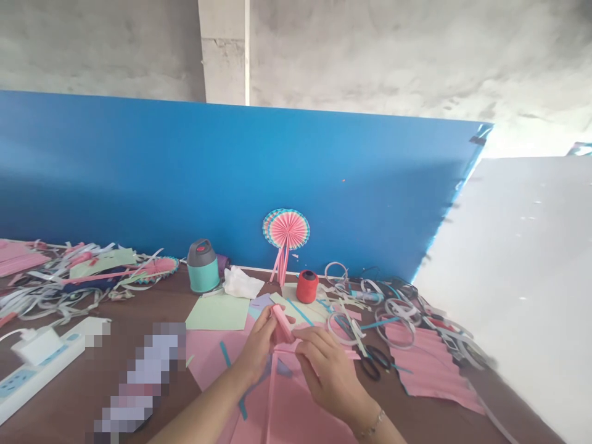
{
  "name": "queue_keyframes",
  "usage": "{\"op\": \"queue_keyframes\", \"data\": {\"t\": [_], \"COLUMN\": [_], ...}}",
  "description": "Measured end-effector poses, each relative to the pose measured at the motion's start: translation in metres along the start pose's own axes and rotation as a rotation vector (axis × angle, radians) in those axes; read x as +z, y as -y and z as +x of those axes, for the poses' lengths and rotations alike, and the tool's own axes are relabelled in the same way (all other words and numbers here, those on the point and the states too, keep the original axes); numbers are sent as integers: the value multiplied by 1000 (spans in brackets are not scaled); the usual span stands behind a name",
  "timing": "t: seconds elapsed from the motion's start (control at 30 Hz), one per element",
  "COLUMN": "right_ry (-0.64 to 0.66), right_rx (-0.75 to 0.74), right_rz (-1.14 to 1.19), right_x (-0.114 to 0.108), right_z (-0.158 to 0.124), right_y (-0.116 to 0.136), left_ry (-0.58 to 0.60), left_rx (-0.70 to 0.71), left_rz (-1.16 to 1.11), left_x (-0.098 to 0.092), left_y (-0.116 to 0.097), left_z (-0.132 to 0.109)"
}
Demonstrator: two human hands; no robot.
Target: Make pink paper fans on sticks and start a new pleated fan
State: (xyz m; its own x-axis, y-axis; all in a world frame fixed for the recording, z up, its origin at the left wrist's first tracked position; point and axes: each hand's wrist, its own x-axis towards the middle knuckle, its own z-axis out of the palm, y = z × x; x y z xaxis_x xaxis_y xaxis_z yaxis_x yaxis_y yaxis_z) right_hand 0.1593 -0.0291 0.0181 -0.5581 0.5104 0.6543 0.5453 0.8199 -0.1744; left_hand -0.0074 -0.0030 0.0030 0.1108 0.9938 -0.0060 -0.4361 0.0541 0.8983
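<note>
A folded pink paper piece [282, 324], pleated into a narrow bundle, is pinched in my left hand [259, 342] above the middle of the table. My right hand [326, 364] has its fingers closed at the bundle's lower right end; its fingertips partly cover that spot. Long thin pink paper strips [271, 401] run below my hands, one toward me and one off to the right. Under them lie large pink paper sheets [305, 407] with blue strips [241, 407] on top. Black-handled scissors [374, 362] lie just right of my right hand.
Pink round paper fans [287, 229] on strip handles stand against the blue partition [139, 166]. A red thread spool [307, 287], a teal and grey container [203, 268] and a crumpled white tissue [243, 283] stand behind. Curled strips [400, 314] and pleated pink paper [430, 364] lie right; a power strip [41, 370] left.
</note>
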Motion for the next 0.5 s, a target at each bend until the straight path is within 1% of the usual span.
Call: {"op": "queue_keyframes", "data": {"t": [0.07,0.17,0.23,0.3,0.4,0.5], "right_ry": [45,96,105,101,100,50], "right_rx": [8,24,30,42,84,146], "right_rz": [-14,-29,-27,-13,57,194], "right_x": [4,8,9,10,10,12], "right_z": [0,0,-1,-1,-3,-5], "right_y": [3,5,5,5,5,5], "left_ry": [-16,7,54,75,59,52], "left_rx": [-93,-151,-127,-92,-54,-16], "left_rz": [-136,-275,-291,-291,-316,-288], "left_x": [2,2,2,2,0,-2], "left_y": [-1,-3,-3,-2,0,1], "left_z": [-2,-2,-1,-1,1,1]}}
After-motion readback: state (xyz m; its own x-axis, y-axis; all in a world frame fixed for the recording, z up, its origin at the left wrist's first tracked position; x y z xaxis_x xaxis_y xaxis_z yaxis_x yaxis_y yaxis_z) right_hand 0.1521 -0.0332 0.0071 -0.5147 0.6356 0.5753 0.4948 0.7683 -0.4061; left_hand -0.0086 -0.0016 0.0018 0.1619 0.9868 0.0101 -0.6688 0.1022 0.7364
